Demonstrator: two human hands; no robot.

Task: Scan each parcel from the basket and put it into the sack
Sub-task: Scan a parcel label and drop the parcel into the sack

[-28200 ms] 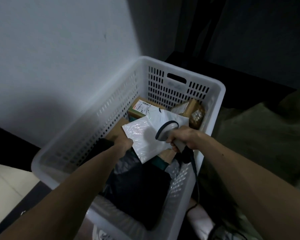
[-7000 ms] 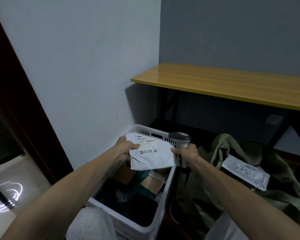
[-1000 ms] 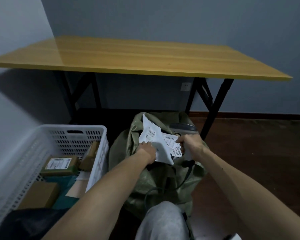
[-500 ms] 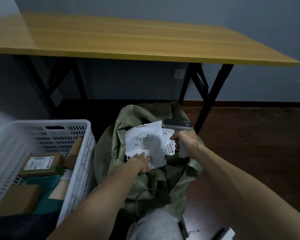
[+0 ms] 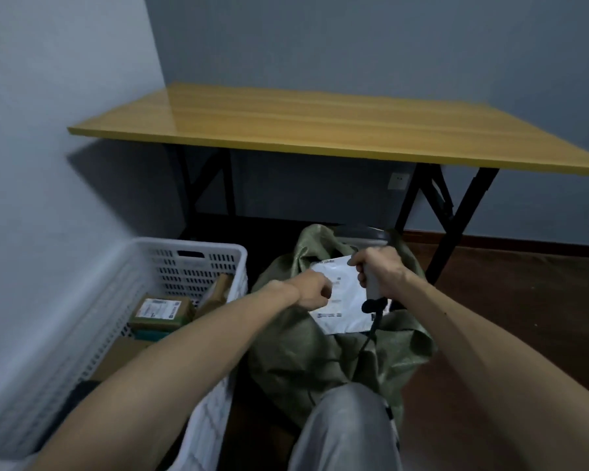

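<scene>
Centre frame: white plastic mailer parcel (image 5: pixel 347 312) lies in mouth of green woven sack (image 5: pixel 303 358) | left hand (image 5: pixel 313 291) curled at its edge, apparently pinching it | right hand (image 5: pixel 378 269) grips grey handheld scanner (image 5: pixel 372 289) | advice: release low inside sack, scanner cable (image 5: pixel 371 331) kept clear.

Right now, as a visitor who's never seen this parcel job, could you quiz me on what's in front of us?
1. True or false: the barcode scanner is in the left hand.
2. The white mailer lies on: A the table, B the green sack, C the floor.
3. Fill in: the labelled brown box sits in the white ____.
Key: 1 false, the right hand grips it; 2 B; 3 basket.
</scene>
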